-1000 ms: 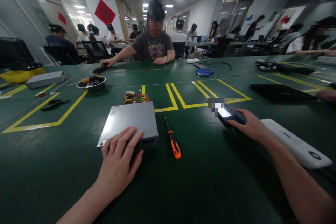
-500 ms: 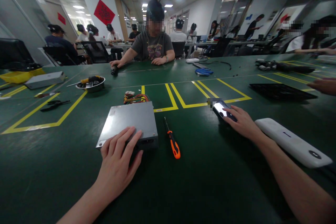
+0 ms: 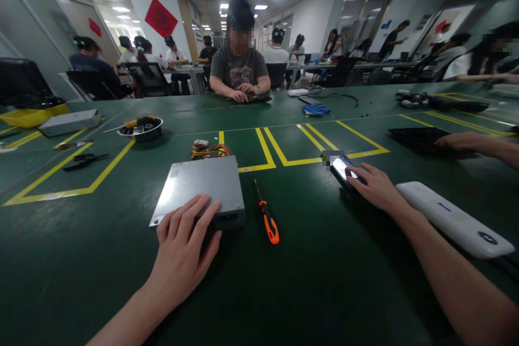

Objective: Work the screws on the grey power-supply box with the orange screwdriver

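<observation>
1. Fluorescent-lit workshop rows fill the background, with seated people at benches and a red diamond-shaped banner [image 3: 161, 17] on the far wall. In front lies a long dark green workbench [image 3: 73, 265] marked with yellow tape rectangles.
2. Left hand [image 3: 180, 243] rests with its fingers spread over the near corner of a flat grey metal power supply casing [image 3: 194, 186], which sits on the bench just ahead of the person.
3. Right hand [image 3: 375, 188] rests its fingertips on a black smartphone with a lit screen [image 3: 343, 169]. Pixelation covers its far corner, so that end is hard to make out.
4. The hands are well apart, with an orange-and-black screwdriver [image 3: 267, 221] lying on the bench between them, just beside the casing.
5. A bundle of red and yellow wires [image 3: 211, 150] sits just behind the casing.
6. A long white rounded plastic slab [image 3: 454, 219] lies just beside the right hand; it may be a power bank.
7. Farther left are a round steel bowl [image 3: 140, 131] holding a yellow-handled screwdriver [image 3: 140, 121] and a pair of black pliers [image 3: 85, 161]. Blue gloves [image 3: 315, 110] lie ahead.
8. A co-worker [image 3: 239, 59] sits across the bench, hands together on a dark object. Another person's hand [image 3: 470, 143] reaches in from the right above a black flat panel [image 3: 413, 139].
</observation>
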`<state>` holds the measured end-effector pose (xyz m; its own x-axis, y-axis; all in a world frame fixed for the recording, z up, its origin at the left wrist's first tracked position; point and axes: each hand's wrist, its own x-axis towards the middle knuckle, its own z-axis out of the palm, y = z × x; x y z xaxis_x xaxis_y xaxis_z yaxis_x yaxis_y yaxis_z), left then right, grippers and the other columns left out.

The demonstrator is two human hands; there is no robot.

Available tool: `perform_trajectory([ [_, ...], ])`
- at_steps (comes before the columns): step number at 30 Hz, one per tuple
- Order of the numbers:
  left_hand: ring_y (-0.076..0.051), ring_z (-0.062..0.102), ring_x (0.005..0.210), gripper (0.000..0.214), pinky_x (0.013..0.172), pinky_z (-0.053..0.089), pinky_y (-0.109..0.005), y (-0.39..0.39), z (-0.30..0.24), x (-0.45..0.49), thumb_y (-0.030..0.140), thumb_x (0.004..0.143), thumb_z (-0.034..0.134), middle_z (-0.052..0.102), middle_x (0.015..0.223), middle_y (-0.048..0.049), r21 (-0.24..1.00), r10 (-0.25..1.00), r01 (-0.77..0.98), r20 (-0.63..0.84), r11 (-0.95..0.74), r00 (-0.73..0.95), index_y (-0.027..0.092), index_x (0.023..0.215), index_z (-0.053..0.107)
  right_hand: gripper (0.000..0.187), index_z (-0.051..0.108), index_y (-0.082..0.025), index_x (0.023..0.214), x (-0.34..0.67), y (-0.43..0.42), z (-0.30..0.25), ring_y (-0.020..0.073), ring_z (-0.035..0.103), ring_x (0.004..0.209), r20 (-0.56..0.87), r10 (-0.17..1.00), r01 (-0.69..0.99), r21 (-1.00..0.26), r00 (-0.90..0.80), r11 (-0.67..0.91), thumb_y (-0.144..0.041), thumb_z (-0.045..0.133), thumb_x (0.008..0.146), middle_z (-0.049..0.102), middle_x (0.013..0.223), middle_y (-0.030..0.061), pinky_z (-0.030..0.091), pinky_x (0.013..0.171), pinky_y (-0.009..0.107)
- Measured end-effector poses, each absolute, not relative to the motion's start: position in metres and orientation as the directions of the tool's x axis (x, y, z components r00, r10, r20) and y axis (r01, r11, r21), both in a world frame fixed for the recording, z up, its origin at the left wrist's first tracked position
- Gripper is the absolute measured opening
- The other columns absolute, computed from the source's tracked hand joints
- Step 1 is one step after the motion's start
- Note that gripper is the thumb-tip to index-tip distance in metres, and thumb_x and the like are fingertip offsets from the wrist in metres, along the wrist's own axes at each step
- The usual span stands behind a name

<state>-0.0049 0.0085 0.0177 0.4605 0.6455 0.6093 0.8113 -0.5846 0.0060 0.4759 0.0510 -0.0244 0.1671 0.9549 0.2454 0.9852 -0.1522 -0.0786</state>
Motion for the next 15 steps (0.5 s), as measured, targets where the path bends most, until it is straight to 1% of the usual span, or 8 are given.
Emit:
perform_trajectory([
  [5,-0.027,0.044,0.121,0.047,0.095,0.03,-0.042,0.009,0.017,-0.006,0.025,0.085,0.052,0.048,0.131,-0.0112,0.006,0.644,0.811,0.611,-0.586,0.461,0.023,0.13,0.04,0.045,0.058,-0.022,0.115,0.478,0.045,-0.019,0.0301,0.039,0.125,0.251,0.954,0.985,-0.099,0.164,-0.144,-0.044,0.029,0.088,0.052,0.123,0.0119,0.035,0.1,0.048],
  [7,-0.027,0.044,0.121,0.047,0.095,0.03,-0.042,0.009,0.017,-0.006,0.025,0.085,0.052,0.048,0.13,-0.0112,0.006,0.643,0.81,0.612,-0.587,0.461,0.023,0.13,0.04,0.044,0.061,-0.022,0.111,0.477,0.041,-0.014,0.0294,0.044,0.12,0.254,0.949,0.979,-0.129,0.184,-0.156,-0.043,0.03,0.088,0.052,0.123,0.0111,0.037,0.099,0.047],
  [11,-0.027,0.043,0.121,0.047,0.095,0.029,-0.042,0.008,0.018,-0.005,0.025,0.085,0.051,0.048,0.131,-0.0108,0.014,0.647,0.81,0.61,-0.586,0.458,0.024,0.13,0.04,0.043,0.067,-0.019,0.097,0.474,0.03,-0.003,0.0277,0.054,0.108,0.247,0.943,0.967,-0.181,0.223,-0.181,-0.043,0.033,0.086,0.054,0.121,0.0113,0.042,0.094,0.043],
  [13,-0.027,0.043,0.121,0.048,0.095,0.029,-0.042,0.009,0.017,-0.006,0.024,0.085,0.051,0.048,0.131,-0.0108,0.01,0.645,0.81,0.609,-0.587,0.461,0.024,0.131,0.039,0.042,0.068,-0.018,0.09,0.47,0.026,0.002,0.0279,0.055,0.105,0.279,0.927,0.959,-0.197,0.252,-0.202,-0.042,0.034,0.085,0.056,0.118,0.0107,0.044,0.092,0.044],
  [15,-0.027,0.043,0.121,0.05,0.095,0.029,-0.042,0.009,0.017,-0.007,0.023,0.084,0.051,0.048,0.131,-0.011,-0.004,0.641,0.809,0.608,-0.588,0.468,0.024,0.132,0.038,0.041,0.068,-0.019,0.087,0.466,0.023,0.005,0.029,0.055,0.105,0.35,0.893,0.952,-0.22,0.282,-0.215,-0.042,0.034,0.085,0.057,0.116,0.0108,0.044,0.091,0.045],
])
